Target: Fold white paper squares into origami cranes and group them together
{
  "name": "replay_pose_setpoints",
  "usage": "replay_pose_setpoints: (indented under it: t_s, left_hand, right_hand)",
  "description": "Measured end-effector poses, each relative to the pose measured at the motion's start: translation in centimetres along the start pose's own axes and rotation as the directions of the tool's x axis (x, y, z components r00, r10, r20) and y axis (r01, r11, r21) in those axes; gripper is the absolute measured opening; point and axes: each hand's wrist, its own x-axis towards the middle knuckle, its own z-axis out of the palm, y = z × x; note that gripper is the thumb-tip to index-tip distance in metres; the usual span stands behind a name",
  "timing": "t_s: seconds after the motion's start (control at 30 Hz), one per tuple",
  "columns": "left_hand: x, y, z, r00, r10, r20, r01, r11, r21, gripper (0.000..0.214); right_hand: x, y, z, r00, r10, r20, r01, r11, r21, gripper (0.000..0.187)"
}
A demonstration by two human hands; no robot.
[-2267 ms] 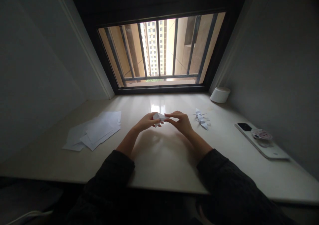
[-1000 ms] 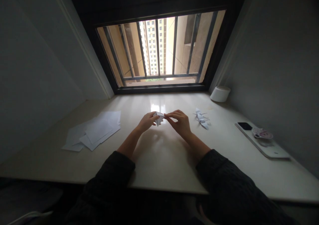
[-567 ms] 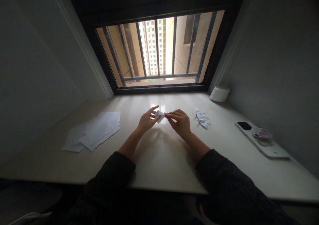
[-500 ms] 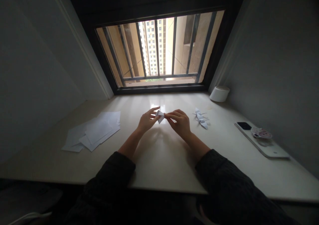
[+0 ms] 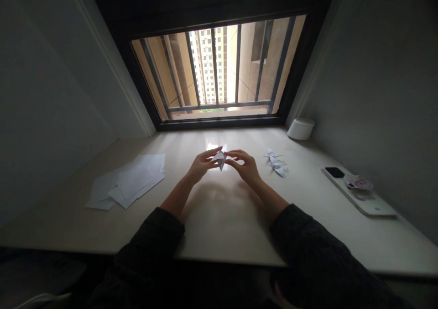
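Observation:
A small piece of folded white paper [image 5: 221, 159] is held up between my two hands, above the middle of the pale tabletop. My left hand [image 5: 200, 166] grips its left side with thumb and fingers. On the other side, my right hand [image 5: 247, 166] has its thumb and fingertips at the paper's right edge. The paper has pointed corners, one of them directed down toward me; its far side is hidden. To the right of my right hand lie white folded paper cranes [image 5: 274, 163], close together on the surface.
Loose white paper sheets [image 5: 137, 176] lie overlapping at the left. A white phone [image 5: 366, 199] with a round grip on its back rests at the right. Near the barred window [image 5: 219, 71] stands a white rounded object [image 5: 300, 129]. The table's front edge [image 5: 232, 261] runs below my forearms.
The folded paper has turned between my hands, with a point now facing down. My right fingers have shifted from a tight pinch to a wider hold on its edge.

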Motion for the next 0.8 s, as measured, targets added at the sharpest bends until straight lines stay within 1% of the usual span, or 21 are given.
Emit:
replay_pose_setpoints:
  t_s: [0.2, 0.33, 0.43, 0.6, 0.8]
  left_hand:
    - [-0.15, 0.26, 0.32, 0.998, 0.048, 0.039, -0.049, 0.998, 0.045, 0.052]
    - [-0.08, 0.16, 0.43, 0.996, 0.069, 0.06, -0.075, 0.992, 0.097, 0.055]
    - [0.07, -0.18, 0.42, 0.994, 0.093, 0.061, -0.1, 0.988, 0.115, 0.053]
    - [0.19, -0.43, 0.29, 0.988, 0.153, 0.03, -0.156, 0.968, 0.197, 0.047]
    - [0.21, -0.46, 0.07, 0.982, 0.176, 0.063, -0.186, 0.939, 0.289, 0.048]
  right_hand:
    - [-0.18, -0.36, 0.04, 0.999, -0.03, -0.014, 0.029, 0.999, -0.036, 0.035]
    - [-0.32, -0.49, 0.02, 0.996, -0.072, -0.05, 0.067, 0.993, -0.1, 0.029]
    - [-0.43, -0.63, -0.04, 0.994, -0.086, -0.06, 0.078, 0.989, -0.123, 0.024]
    - [-0.51, -0.74, -0.12, 0.993, -0.096, -0.063, 0.09, 0.991, -0.1, 0.02]
    - [-0.43, -0.27, -0.13, 0.995, -0.056, -0.081, 0.051, 0.996, -0.069, 0.018]
